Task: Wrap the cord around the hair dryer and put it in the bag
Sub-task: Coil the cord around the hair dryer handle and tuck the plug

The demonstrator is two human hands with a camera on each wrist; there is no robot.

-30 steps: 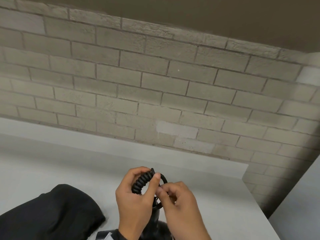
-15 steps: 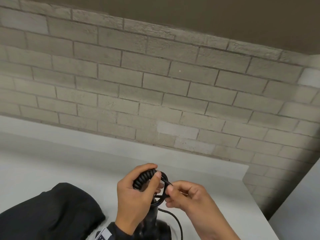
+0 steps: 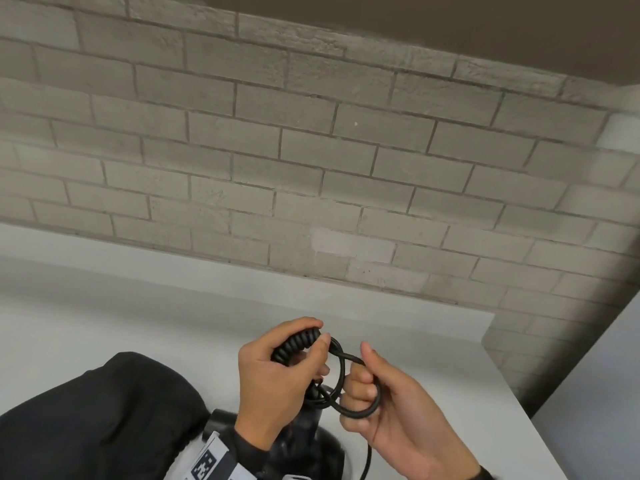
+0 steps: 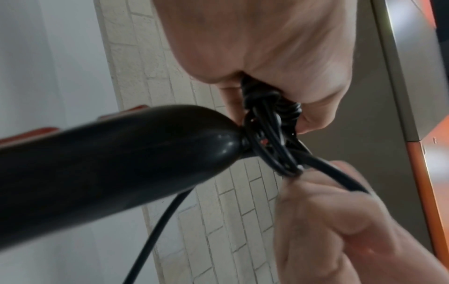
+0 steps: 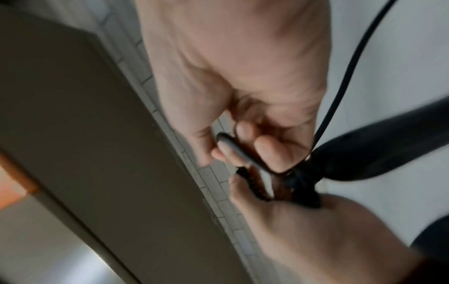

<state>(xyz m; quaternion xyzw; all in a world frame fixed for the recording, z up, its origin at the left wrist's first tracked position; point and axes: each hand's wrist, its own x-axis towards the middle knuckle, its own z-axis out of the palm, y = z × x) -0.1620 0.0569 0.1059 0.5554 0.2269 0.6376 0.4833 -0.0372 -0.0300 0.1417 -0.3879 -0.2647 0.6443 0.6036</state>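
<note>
A black hair dryer (image 3: 304, 441) stands at the bottom centre of the head view, its handle (image 4: 109, 163) pointing up towards my hands. My left hand (image 3: 306, 337) grips the bunched coiled part of the black cord (image 3: 298, 344) just above the handle end. My right hand (image 3: 362, 363) holds the straight part of the cord (image 3: 346, 386) between thumb and curled fingers, and a loop hangs under its fingers. More cord (image 4: 155, 226) trails down past the handle. The black bag (image 3: 97, 417) lies on the table to the left of my hands.
The white table (image 3: 121, 323) runs back to a grey brick wall (image 3: 311, 168). Its right edge (image 3: 512, 386) drops off beside my right hand. A band with a printed marker (image 3: 207, 465) sits on my left wrist.
My right hand has moved right and away from the left, drawing the straight cord out into a wider loop. The left hand keeps its grip on the coiled part.
</note>
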